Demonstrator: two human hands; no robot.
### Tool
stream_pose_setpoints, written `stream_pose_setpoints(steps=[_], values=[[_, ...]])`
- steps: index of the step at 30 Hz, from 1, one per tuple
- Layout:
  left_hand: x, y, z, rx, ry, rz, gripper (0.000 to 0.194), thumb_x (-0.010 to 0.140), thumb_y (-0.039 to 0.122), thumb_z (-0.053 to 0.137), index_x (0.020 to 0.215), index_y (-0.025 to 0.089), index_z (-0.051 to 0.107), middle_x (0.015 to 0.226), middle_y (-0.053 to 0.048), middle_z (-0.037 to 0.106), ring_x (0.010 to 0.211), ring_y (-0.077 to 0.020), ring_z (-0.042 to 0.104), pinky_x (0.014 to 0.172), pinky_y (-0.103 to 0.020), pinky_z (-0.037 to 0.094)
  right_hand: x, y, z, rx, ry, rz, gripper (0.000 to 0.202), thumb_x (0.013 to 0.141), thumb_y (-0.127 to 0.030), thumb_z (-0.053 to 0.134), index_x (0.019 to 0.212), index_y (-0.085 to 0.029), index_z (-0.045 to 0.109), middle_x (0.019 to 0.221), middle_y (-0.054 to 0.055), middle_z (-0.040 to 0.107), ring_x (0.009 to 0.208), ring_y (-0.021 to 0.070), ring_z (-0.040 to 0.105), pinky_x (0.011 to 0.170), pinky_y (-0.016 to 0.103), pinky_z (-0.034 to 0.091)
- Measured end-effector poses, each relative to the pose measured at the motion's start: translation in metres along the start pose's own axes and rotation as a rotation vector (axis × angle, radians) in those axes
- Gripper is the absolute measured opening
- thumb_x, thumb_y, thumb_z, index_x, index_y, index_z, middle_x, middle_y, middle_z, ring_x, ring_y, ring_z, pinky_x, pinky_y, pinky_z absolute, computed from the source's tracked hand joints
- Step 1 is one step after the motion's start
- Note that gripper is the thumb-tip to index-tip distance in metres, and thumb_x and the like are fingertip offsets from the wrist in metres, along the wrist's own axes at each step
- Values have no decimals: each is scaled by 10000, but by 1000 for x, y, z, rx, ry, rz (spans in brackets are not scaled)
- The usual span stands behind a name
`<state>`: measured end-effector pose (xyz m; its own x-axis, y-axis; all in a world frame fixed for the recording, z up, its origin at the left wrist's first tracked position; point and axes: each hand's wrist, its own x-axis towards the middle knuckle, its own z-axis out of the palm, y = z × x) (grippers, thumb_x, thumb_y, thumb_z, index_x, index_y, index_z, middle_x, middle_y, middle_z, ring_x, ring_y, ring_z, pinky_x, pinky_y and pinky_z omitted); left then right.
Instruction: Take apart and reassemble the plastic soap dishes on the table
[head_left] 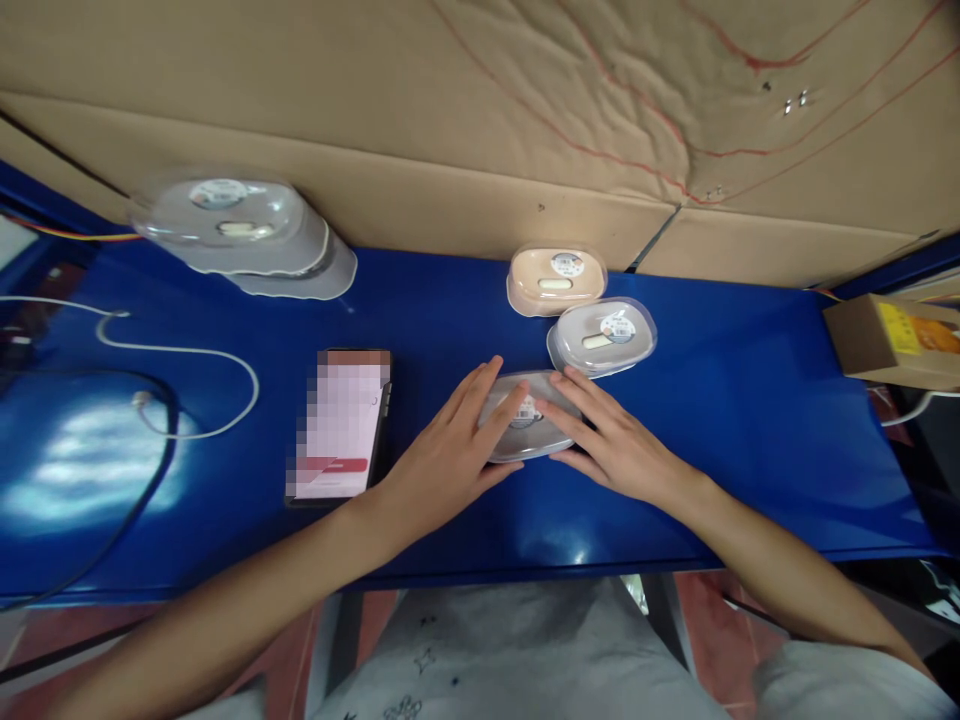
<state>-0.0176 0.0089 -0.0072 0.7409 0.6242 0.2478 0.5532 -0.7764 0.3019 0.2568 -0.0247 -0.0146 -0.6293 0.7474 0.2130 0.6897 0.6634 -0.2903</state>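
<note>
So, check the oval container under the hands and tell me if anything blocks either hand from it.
Nothing visible does. The left hand and right hand both have fingers at the oval container. The nearby grey container sits just beyond it, and the phone lies left, neither in between.

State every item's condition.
Left hand: open, fingers spread
Right hand: open, fingers spread
Container under hands: lid on
Other small grey container: lid on
Peach container: lid on
Larger grey containers: stacked, top lidded
Phone: face up, screen lit
White cable: loosely curved
Cardboard box: closure unclear
</note>
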Motion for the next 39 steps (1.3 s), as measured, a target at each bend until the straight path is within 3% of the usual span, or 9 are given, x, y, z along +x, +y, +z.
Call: stream_pose_setpoints(steps=[7,20,26,31,36,39], values=[[-1,-3,1,-153,-63,-103,894,924,380,769,1636,249,244,1593,-257,404,1477,-447,470,1143,-662,493,0,2,0,50,-17,6,799,1055,-366,607,1706,-309,147,1728,134,327,1620,363,266,1257,622,393],[1,-2,3,60,-23,5,813,982,446,668,1612,107,282,1545,-361,412,1437,-505,484,1095,-661,513,-1,5,-1,61,10,-7,771,1059,-280,599,1699,-329,172,1767,91,237,1641,349,201,1274,619,368],[2,-1,1,24,-29,-42,744,992,405,663,1609,182,311,1571,-297,435,1446,-462,494,1098,-656,507,1,4,-3,101,10,21,790,1062,-274,591,1702,-345,134,1750,102,281,1630,336,248,1266,632,380],[1,3,2,105,78,-27,603,960,324,679,1503,169,466,1598,-291,415,1492,-465,439,1183,-692,383,0,5,-1,18,8,-6,799,1065,-316,594,1708,-299,120,1736,131,315,1633,347,229,1266,615,383],[1,1,-2,181,106,107,422,972,269,669,1379,194,590,1382,-219,626,1272,-391,619,1051,-587,512,-1,6,-1,-8,3,-16,811,1066,-389,594,1710,-244,124,1736,150,310,1643,338,192,1272,596,371],[3,0,-6,211,100,117,414,979,272,664,1377,180,592,1362,-213,645,1255,-389,628,992,-548,543,-1,8,-3,17,-3,-9,852,1059,-450,594,1712,-229,93,1731,161,315,1635,338,223,1261,602,382]])
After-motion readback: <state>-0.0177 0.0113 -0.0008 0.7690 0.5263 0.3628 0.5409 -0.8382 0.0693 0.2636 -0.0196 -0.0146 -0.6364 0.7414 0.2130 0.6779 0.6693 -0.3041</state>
